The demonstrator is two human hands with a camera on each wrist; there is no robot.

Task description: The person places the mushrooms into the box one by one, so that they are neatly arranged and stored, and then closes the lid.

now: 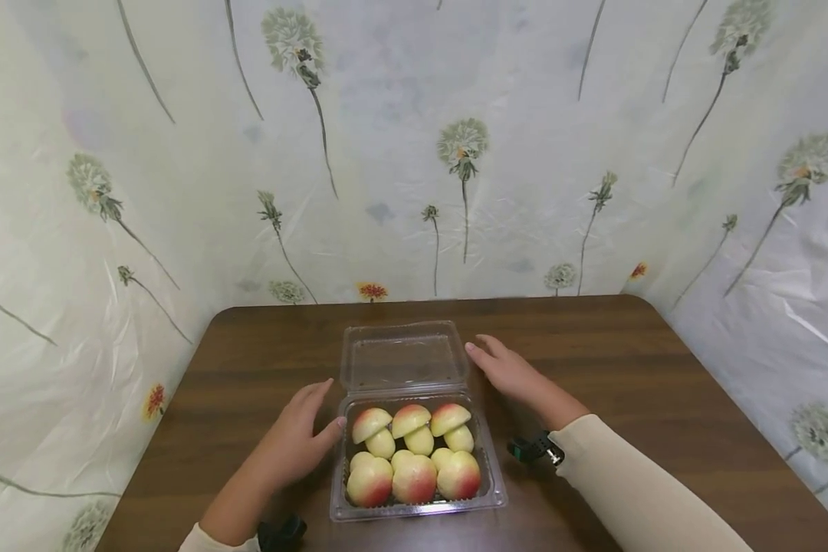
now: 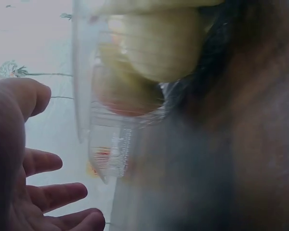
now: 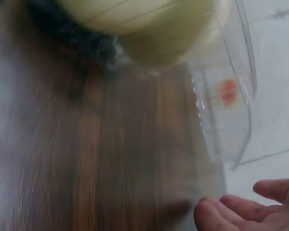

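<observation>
A clear plastic clamshell box (image 1: 419, 510) lies on the table with its lid (image 1: 403, 356) folded back, away from me. Inside are two rows of pale yellow, red-blushed mushroom-shaped pieces (image 1: 414, 477). My left hand (image 1: 297, 433) is beside the box's left side, fingers spread and thumb near the rim; in the left wrist view that hand (image 2: 33, 159) holds nothing. At the lid's right edge is my right hand (image 1: 510, 372), fingers extended; whether it touches the lid I cannot tell. The right wrist view shows the fingers (image 3: 245, 211) apart from the blurred box wall.
The dark brown wooden table (image 1: 593, 345) has rounded far corners. Behind and at both sides hangs a pale sheet (image 1: 386, 153) printed with dandelions. Dark straps with small devices (image 1: 534, 448) are on both wrists.
</observation>
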